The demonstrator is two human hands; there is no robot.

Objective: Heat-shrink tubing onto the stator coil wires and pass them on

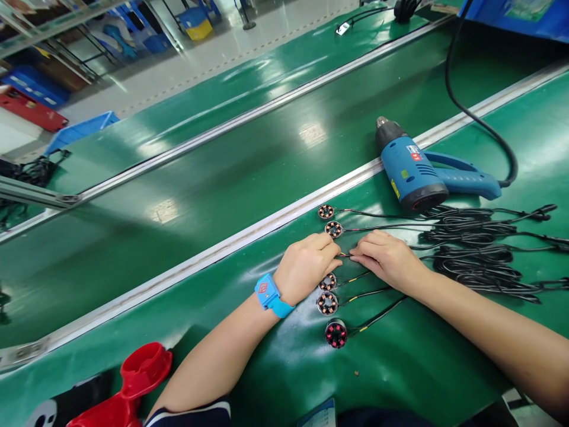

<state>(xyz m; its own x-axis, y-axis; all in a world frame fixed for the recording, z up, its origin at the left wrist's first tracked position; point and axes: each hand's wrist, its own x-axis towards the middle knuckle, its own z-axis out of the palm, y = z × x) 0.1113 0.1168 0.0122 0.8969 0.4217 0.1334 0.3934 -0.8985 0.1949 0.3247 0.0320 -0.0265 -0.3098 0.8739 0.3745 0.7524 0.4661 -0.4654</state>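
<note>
Small round motor stators with copper windings lie in a column, such as this stator (328, 303); the nearest stator (336, 334) looks pinkish red. Each visible one has a thin black cable (382, 310) leading right, some with a yellow sleeve (363, 328) near the stator. My left hand (309, 267), wearing a blue wrist strap (272, 296), is closed around the end of one lead in the middle of the column; whatever is under its palm is hidden. My right hand (386, 258) pinches the black cable of that same lead, a short bit of coloured wire (344, 254) showing between my fingertips.
A blue heat gun (413, 169) lies beyond my right hand, nozzle over the metal rail (311, 204), its black cord (462, 107) curving behind. Bundled black cables (475, 261) lie to the right. A red plastic holder (144, 370) stands at lower left. Behind the rail runs a green belt (249, 154).
</note>
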